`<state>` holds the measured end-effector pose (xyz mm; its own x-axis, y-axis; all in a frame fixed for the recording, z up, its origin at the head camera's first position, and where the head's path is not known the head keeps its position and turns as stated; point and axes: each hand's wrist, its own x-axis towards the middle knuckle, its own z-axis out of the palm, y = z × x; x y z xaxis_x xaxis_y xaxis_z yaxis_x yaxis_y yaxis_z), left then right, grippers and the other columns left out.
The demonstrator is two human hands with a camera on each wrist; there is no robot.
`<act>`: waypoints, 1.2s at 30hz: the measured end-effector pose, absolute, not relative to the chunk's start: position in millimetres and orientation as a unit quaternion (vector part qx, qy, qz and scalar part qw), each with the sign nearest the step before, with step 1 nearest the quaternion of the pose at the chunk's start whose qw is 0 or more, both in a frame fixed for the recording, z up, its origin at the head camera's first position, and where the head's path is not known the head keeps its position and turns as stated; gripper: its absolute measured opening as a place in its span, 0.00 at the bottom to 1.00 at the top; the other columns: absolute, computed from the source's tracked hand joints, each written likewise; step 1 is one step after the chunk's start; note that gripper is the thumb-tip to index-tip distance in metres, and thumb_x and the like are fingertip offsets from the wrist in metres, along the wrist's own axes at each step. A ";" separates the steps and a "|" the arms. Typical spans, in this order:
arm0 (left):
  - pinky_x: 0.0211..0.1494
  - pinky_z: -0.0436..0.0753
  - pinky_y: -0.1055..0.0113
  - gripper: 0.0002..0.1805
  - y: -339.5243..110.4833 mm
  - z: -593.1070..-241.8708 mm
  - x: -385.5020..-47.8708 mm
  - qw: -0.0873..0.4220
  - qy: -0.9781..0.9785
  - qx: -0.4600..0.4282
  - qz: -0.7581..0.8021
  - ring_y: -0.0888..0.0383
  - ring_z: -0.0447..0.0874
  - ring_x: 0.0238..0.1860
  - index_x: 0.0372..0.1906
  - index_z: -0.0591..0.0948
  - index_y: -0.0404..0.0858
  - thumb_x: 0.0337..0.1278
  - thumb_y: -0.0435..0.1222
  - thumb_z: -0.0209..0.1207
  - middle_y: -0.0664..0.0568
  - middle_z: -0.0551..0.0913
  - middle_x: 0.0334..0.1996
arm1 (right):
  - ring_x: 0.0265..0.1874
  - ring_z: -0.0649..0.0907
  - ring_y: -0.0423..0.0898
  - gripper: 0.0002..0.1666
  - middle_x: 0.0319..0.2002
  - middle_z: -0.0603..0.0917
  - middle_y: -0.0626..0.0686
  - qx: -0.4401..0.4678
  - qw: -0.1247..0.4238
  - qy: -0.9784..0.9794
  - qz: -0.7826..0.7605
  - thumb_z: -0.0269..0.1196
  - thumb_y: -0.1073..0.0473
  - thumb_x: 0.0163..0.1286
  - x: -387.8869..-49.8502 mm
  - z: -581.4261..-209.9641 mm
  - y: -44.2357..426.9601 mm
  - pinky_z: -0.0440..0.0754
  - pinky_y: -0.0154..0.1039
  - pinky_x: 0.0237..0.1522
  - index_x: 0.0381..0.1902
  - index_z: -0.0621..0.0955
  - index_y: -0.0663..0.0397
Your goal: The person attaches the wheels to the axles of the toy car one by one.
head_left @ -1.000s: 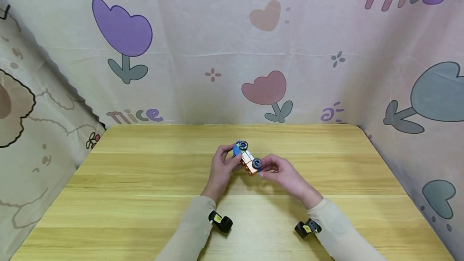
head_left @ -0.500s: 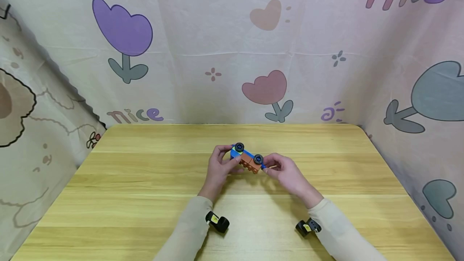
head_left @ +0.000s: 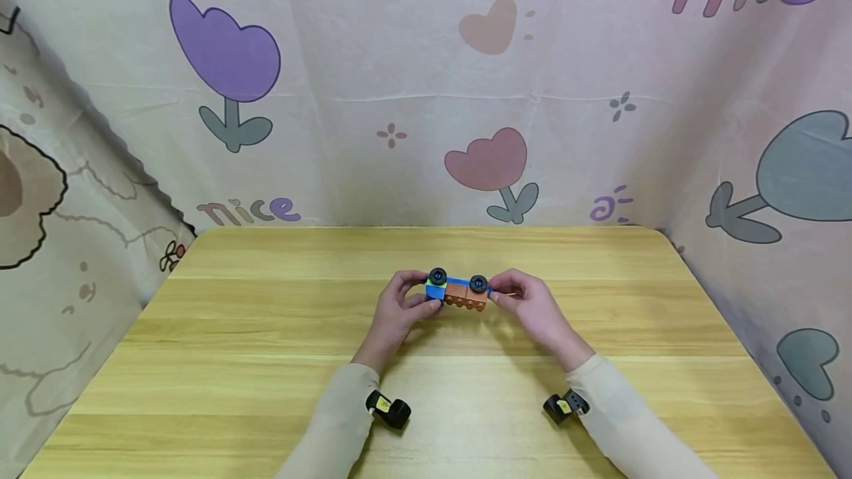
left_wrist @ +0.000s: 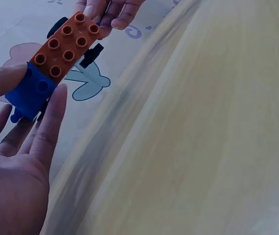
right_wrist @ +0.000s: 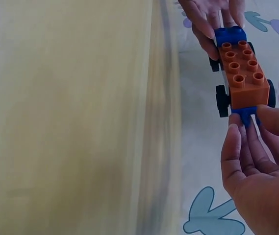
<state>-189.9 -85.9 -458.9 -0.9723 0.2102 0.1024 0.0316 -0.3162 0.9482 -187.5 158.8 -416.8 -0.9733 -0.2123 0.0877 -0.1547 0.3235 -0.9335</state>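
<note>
A toy car made of building blocks (head_left: 466, 294) is held above the table between both hands, wheels turned up in the head view. It has an orange studded body, a blue block at one end and black wheels. My left hand (head_left: 396, 309) pinches the blue block end (left_wrist: 31, 95) between thumb and fingers. At the other end, my right hand (head_left: 532, 305) pinches the small blue hitch (right_wrist: 247, 112) under the orange block (right_wrist: 249, 90). In both wrist views the studs face the cameras.
The wooden table (head_left: 200, 361) spreads beneath the hands. A patterned cloth (head_left: 373, 58) hangs behind it and along both sides. Small black cameras, on the left wrist (head_left: 389, 410) and right wrist (head_left: 566, 406), sit on the sleeves.
The toy car has turned from a steep slant to nearly level, and its orange side now faces the head camera. The left hand has come slightly down and left; both hands keep their hold.
</note>
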 end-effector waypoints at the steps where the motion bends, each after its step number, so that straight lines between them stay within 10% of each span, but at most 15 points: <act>1: 0.48 0.82 0.52 0.27 -86.3 -459.4 -189.8 0.056 0.581 0.102 0.805 0.49 0.83 0.46 0.60 0.68 0.31 0.55 0.19 0.63 0.39 0.70 0.60 | 0.44 0.81 0.55 0.11 0.43 0.83 0.60 -0.112 0.026 0.813 -0.571 0.61 0.71 0.68 -187.3 -415.6 158.1 0.79 0.42 0.47 0.47 0.80 0.68; 12: 0.48 0.82 0.50 0.21 -84.2 -457.0 -189.5 0.044 0.574 0.060 0.815 0.47 0.86 0.41 0.55 0.68 0.29 0.59 0.24 0.63 0.37 0.71 0.56 | 0.50 0.78 0.54 0.20 0.50 0.79 0.59 -0.144 -0.003 0.797 -0.587 0.68 0.70 0.62 -188.3 -423.3 156.5 0.79 0.46 0.49 0.52 0.78 0.63; 21: 0.26 0.83 0.62 0.18 -81.8 -454.0 -190.6 0.015 0.625 0.029 0.780 0.44 0.84 0.37 0.52 0.74 0.31 0.61 0.33 0.65 0.40 0.79 0.49 | 0.47 0.78 0.50 0.17 0.48 0.81 0.54 -0.128 -0.006 0.816 -0.564 0.68 0.62 0.65 -188.1 -421.7 154.7 0.78 0.46 0.49 0.51 0.78 0.58; 36: 0.47 0.80 0.69 0.16 -76.9 -452.0 -195.7 -0.058 0.688 0.008 0.723 0.53 0.80 0.45 0.50 0.80 0.29 0.60 0.33 0.66 0.42 0.82 0.47 | 0.47 0.80 0.53 0.19 0.48 0.80 0.58 -0.092 0.007 0.810 -0.579 0.68 0.61 0.65 -195.7 -420.1 152.6 0.79 0.44 0.50 0.51 0.77 0.63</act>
